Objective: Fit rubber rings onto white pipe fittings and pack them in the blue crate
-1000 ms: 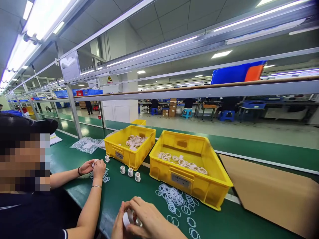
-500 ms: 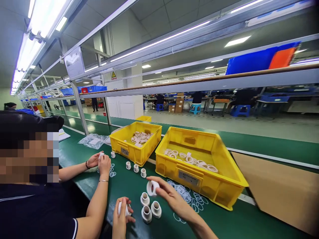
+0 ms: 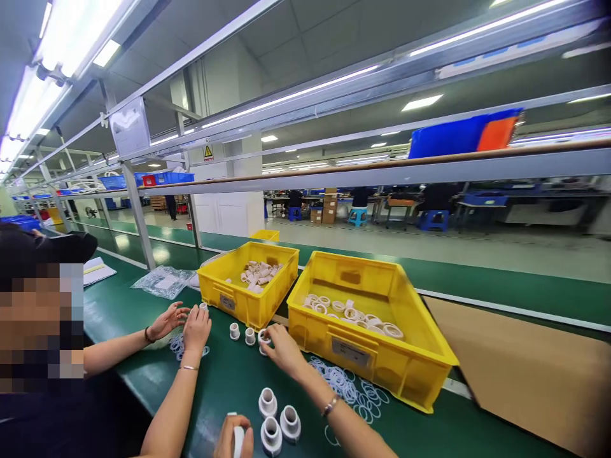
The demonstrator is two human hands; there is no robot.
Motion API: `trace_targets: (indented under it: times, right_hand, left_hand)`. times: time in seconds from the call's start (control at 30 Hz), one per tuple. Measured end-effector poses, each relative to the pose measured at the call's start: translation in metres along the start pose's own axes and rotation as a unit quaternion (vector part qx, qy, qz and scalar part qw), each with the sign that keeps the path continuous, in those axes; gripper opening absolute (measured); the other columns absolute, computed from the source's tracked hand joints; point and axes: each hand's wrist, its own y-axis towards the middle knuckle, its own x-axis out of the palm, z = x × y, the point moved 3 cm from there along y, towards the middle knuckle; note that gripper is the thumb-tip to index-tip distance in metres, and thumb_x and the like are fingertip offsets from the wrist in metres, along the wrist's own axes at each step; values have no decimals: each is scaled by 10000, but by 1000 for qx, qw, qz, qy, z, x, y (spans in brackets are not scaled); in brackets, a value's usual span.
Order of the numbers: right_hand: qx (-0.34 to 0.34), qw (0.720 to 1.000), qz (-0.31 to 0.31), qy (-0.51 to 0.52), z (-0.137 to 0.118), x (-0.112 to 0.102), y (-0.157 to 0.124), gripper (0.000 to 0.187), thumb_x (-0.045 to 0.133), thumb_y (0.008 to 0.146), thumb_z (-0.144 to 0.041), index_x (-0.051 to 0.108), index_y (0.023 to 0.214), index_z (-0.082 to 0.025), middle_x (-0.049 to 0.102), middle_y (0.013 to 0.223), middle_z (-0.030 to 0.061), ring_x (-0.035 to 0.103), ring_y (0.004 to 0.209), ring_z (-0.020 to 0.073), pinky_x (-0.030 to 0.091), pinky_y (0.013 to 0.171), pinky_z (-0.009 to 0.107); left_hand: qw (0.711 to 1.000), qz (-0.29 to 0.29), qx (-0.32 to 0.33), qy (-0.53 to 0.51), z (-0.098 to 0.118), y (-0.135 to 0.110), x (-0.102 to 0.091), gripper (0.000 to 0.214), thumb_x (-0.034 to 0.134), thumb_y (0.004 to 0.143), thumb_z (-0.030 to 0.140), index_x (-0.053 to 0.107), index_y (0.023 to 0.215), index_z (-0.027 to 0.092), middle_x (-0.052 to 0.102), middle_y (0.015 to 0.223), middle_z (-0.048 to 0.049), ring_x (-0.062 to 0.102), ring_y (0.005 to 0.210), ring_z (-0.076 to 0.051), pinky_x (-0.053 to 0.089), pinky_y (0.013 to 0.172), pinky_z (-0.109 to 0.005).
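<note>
My right hand (image 3: 285,351) reaches to the row of small flanged white fittings, fingers closed on a white plastic ring (image 3: 263,335) at the top of the nearest fitting. Two other small fittings (image 3: 249,336) stand upright to its left. Low in the view, my left hand (image 3: 233,439) curls around another white ring (image 3: 238,440), partly cut off by the frame's edge. Between my hands, three larger white assemblies (image 3: 271,436), each a tube rising from a wide ring, stand grouped on the green table (image 3: 214,397). Thin translucent rings (image 3: 348,385) lie scattered beside my right forearm.
A large yellow bin (image 3: 367,353) holds white rings, and a smaller yellow bin (image 3: 238,308) holds white tube pieces. To my left, a co-worker's hands (image 3: 195,326) handle a small white part. A cardboard sheet (image 3: 525,375) leans at right; a clear plastic bag (image 3: 165,281) lies farther back.
My right hand has moved forward and left, carrying the white ring from above the grouped assemblies to the small fittings. My left hand sits lower in view, still holding its ring.
</note>
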Motion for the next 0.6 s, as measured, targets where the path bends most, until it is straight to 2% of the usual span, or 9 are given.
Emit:
trace_targets:
  times: [0.07, 0.13, 0.17, 0.23, 0.27, 0.37, 0.47, 0.53, 0.6]
  right_hand:
    - [4, 998, -35, -51, 0, 8, 7, 129, 628, 871, -229, 658, 982, -170, 666, 1100, 98, 592, 1098, 248, 476, 922, 352]
    - [13, 993, -71, -91, 3, 13, 7, 130, 662, 856, -230, 684, 962, -159, 688, 1058, 86, 617, 1058, 255, 494, 889, 384]
    - [16, 991, -85, -105, 4, 14, 4, 137, 667, 860, -243, 692, 961, -154, 696, 1044, 80, 627, 1041, 255, 500, 877, 398]
    - [17, 987, -104, -122, 7, 13, -6, 158, 648, 885, -281, 711, 958, -156, 707, 1032, 82, 638, 1024, 256, 503, 858, 401]
    - [15, 986, -109, -126, 8, 10, -14, 172, 633, 894, -297, 724, 947, -162, 713, 1029, 90, 642, 1022, 261, 502, 844, 389]
    - [6, 984, -121, -127, 7, -5, -42, 191, 622, 885, -323, 757, 896, -188, 724, 1015, 107, 655, 1007, 273, 492, 790, 343]
    - [0, 986, -120, -118, -1, -26, -70, 179, 628, 874, -332, 757, 887, -210, 728, 993, 90, 663, 980, 263, 480, 770, 318]
    - [-2, 988, -109, -107, -11, -41, -85, 190, 590, 905, -334, 740, 905, -219, 723, 996, 72, 659, 982, 248, 474, 780, 308]
    - [-5, 991, -96, -93, -24, -53, -97, 190, 555, 935, -340, 713, 954, -236, 716, 1018, 48, 651, 996, 228, 467, 800, 293]
  left_hand:
    - [999, -29, -9, -11, 33, 38, 7, 260, 625, 899, 476, 666, 1044, 265, 685, 1040, -68, 638, 935, -222, 570, 747, -354]
    - [998, -55, 5, -5, 64, 82, 17, 255, 619, 912, 446, 655, 1092, 269, 669, 1141, -72, 630, 1007, -223, 581, 806, -384]
    - [998, -68, 12, 0, 76, 103, 22, 245, 621, 916, 410, 657, 1077, 229, 669, 1126, -81, 627, 1012, -216, 585, 831, -408]
    - [995, -93, 25, 15, 91, 138, 29, 84, 614, 918, 220, 670, 869, 179, 681, 927, -48, 624, 1091, -211, 559, 910, -381]
    - [994, -104, 34, 23, 95, 150, 30, 167, 583, 910, 128, 652, 767, 177, 663, 827, -31, 609, 1155, -209, 538, 949, -356]
    - [988, -128, 63, 54, 96, 168, 25, 335, 517, 863, -7, 608, 629, 214, 642, 732, -22, 513, 1333, -216, 493, 1017, -310]
    - [984, -126, 93, 85, 98, 173, 16, 273, 606, 801, -3, 625, 655, 227, 683, 823, -28, 459, 1393, -235, 495, 1039, -327]
    - [983, -107, 109, 103, 104, 177, 11, 197, 670, 811, 118, 625, 676, 254, 694, 858, -40, 478, 1378, -251, 528, 1011, -361]
    - [982, -82, 116, 123, 110, 181, 7, 118, 659, 858, 354, 647, 763, 285, 707, 906, -62, 548, 1303, -285, 568, 949, -455]
